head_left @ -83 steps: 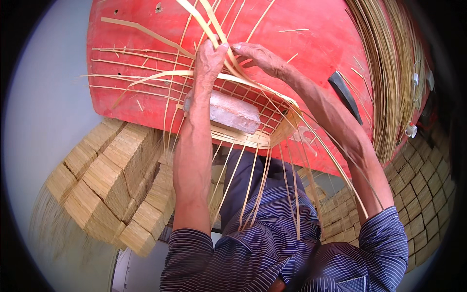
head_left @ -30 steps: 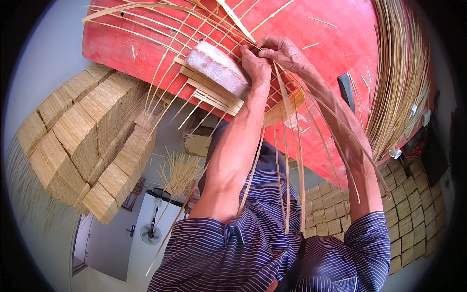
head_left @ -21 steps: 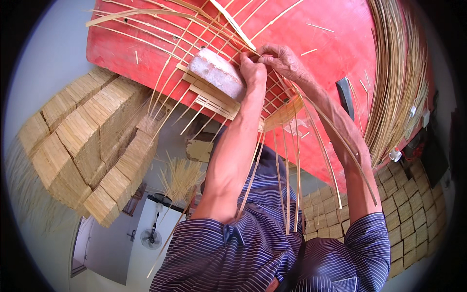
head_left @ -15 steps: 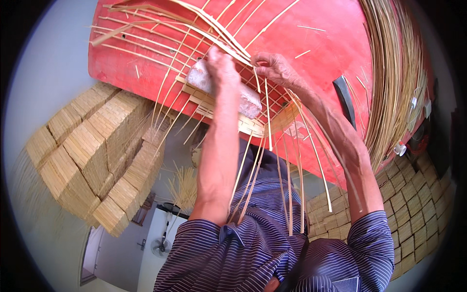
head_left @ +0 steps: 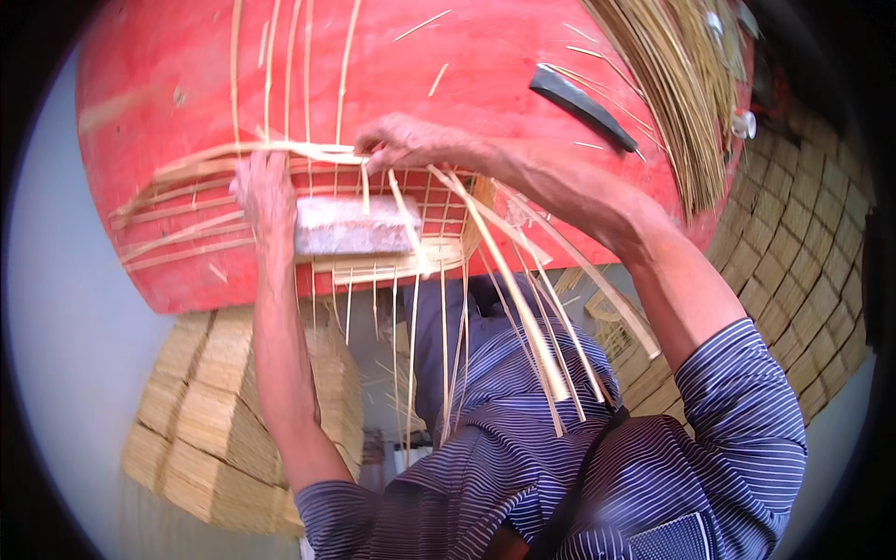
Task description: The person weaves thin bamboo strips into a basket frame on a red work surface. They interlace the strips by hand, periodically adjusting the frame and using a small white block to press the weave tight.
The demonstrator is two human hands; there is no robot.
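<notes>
A partly woven bamboo basket [head_left: 439, 201] lies at the near edge of the red tabletop, with loose strip ends sticking out all round. A whitish, brick-like block [head_left: 357, 229] rests on its woven bottom. My left hand [head_left: 264, 194] is closed around bamboo strips [head_left: 191, 229] at the left of the block, its fingertips at the far side of the weave. Beyond the block, my right hand [head_left: 397, 142] pinches the pale bamboo strips [head_left: 313, 149] that run along the far side. Its fingertips are partly hidden. Several strip ends [head_left: 523, 327] hang over my striped shirt.
A dark curved tool [head_left: 583, 107] lies on the red tabletop [head_left: 485, 56], right of my right hand. A long bundle of bamboo strips [head_left: 667, 103] curves along the right side, near a white cup [head_left: 744, 124]. Stacked straw-coloured bundles [head_left: 215, 420] stand below the table's left edge.
My view has turned, so the table sits differently. My left hand has gone from above the block to the strips left of it. My right hand stays at the far-side strips.
</notes>
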